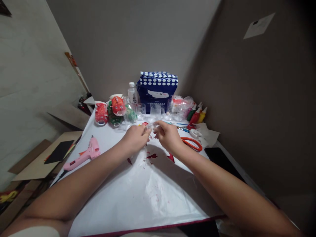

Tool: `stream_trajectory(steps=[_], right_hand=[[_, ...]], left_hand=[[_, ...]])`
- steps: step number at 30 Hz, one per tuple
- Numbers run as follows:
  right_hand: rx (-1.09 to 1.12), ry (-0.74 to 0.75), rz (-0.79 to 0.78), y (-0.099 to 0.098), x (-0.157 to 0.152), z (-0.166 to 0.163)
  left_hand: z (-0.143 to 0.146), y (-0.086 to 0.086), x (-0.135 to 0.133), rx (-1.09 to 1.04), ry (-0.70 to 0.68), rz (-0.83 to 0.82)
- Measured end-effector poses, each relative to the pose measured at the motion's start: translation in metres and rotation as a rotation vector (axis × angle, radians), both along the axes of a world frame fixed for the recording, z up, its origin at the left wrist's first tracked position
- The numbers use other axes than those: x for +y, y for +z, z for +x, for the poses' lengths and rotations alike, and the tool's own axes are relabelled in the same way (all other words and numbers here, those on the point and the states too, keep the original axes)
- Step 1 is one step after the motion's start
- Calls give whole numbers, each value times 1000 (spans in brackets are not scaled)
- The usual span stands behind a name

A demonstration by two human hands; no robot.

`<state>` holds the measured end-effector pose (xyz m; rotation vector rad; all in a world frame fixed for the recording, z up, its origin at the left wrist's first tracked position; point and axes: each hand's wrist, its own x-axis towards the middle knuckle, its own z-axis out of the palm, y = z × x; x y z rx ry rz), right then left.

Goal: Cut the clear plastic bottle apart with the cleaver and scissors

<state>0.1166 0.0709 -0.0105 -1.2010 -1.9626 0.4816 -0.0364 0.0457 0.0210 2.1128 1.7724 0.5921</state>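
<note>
My left hand (135, 137) and my right hand (168, 135) meet over the middle of a table covered in white paper (148, 194). Both hands have their fingers pinched round a small clear plastic piece (150, 126) held between them. Red paper scraps (151, 156) lie on the paper just below my hands. Orange-handled scissors (192, 143) lie right beside my right wrist.
A pink glue gun (84, 154) lies at the left. At the back stand painted red and green bottle figures (112, 112), a water bottle (133, 93), clear cups (155, 111), a blue dotted box (158, 89) and paint bottles (197, 115). A dark phone (219, 158) lies at right.
</note>
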Motion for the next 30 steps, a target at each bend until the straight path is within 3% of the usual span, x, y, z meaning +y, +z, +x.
stream_trajectory(steps=[10, 19, 26, 30], right_hand=[[35, 6, -25, -15, 17, -14], [47, -23, -11, -9, 28, -29], [78, -12, -6, -8, 29, -28], [133, 46, -28, -7, 32, -19]], left_hand=[[-3, -5, 8, 143, 120, 36], [-9, -11, 20, 241, 219, 159], [-11, -18, 23, 178, 230, 195], [-9, -13, 22, 56, 193, 190]])
